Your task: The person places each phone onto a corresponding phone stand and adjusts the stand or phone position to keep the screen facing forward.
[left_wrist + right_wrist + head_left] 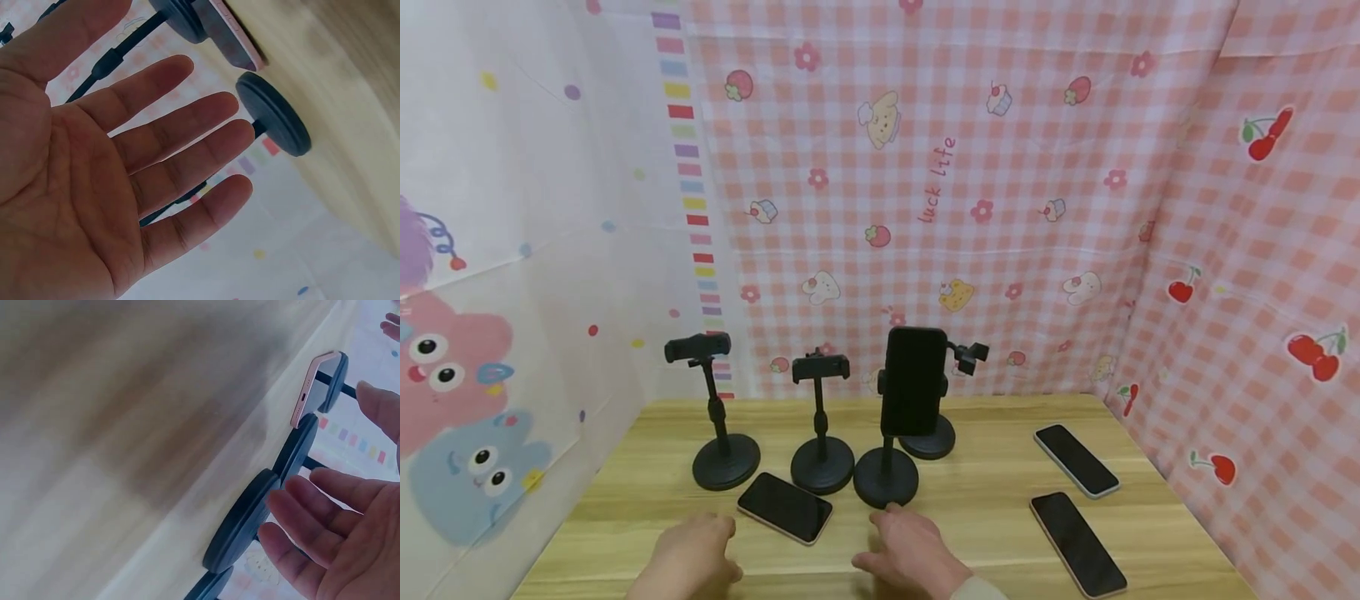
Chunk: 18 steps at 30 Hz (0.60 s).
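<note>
The lying phone [785,507] rests flat on the desk [985,533], dark glossy screen up, pink edge, rounded corners, set aslant just in front of the middle stand [822,465]. To its right, the front stand [886,477] carries a mounted phone [913,381], upright and leaning slightly, its face black. Both stands, with the left stand [726,461] and the rear stand [928,442], are black, with thick disc bases, thin stems and clamp heads. The left hand [688,558] is near the lying phone and apart from it; grip wide, fingers extended, palm towards its wrist camera. The right hand [910,550] is at the front stand's base, fingers slightly bent, thumb spread, grip wide; contact with the base cannot be determined. Farther right lie a pale-edged phone [1077,460] and, nearer the person, a pink-edged phone [1078,544], both screen up. The desk has light wood grain. Behind it hangs a pink checked cloth [1045,150] printed with strawberries and cupcakes; at left, a white cloth [550,333] bears coloured dots and cartoon figures.
</note>
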{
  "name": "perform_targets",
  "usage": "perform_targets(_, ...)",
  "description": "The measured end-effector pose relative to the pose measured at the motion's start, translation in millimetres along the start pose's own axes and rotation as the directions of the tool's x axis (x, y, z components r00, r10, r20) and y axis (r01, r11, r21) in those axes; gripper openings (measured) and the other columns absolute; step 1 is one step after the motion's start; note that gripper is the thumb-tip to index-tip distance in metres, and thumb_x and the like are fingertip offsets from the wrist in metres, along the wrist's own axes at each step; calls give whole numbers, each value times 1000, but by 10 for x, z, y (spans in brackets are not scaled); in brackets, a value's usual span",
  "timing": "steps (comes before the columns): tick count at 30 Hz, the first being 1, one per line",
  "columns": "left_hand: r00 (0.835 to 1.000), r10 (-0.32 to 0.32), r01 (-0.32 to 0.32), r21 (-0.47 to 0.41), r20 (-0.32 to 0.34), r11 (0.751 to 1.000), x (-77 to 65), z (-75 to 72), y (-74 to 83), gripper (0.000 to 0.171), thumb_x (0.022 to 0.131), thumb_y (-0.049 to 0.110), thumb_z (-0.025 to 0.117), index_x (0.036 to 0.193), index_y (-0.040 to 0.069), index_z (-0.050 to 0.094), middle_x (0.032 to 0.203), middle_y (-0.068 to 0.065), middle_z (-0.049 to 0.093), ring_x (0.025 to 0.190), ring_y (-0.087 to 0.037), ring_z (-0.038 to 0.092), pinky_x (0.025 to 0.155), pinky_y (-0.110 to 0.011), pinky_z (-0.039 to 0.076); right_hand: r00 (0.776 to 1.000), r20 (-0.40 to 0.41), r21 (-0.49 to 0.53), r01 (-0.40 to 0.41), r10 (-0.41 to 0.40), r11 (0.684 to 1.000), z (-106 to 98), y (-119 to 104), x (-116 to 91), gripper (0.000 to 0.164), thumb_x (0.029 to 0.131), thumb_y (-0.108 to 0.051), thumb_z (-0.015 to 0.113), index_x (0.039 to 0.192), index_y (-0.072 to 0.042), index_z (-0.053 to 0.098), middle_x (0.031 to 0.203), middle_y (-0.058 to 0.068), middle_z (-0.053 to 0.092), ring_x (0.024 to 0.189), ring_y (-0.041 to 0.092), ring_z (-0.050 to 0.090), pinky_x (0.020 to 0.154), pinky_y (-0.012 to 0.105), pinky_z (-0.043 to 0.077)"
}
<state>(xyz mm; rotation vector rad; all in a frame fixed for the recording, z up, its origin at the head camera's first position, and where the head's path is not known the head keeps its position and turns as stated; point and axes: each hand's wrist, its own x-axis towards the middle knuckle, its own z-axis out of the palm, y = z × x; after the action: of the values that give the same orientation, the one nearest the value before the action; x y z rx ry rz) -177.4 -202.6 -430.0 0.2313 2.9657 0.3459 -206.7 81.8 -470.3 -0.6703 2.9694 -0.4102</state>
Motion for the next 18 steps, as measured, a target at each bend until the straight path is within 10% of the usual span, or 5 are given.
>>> perform_targets(18, 984, -107, 115, -49, 144, 992, -76, 166, -208, 45, 62, 33, 80, 96, 10, 63, 86, -2, 58, 77, -23, 57, 63, -49, 44, 999, -45, -177, 6, -15, 984, 191, -326, 508, 75, 68, -66, 62, 114, -6, 60, 100, 9, 56, 91, 23, 54, 72, 36, 47)
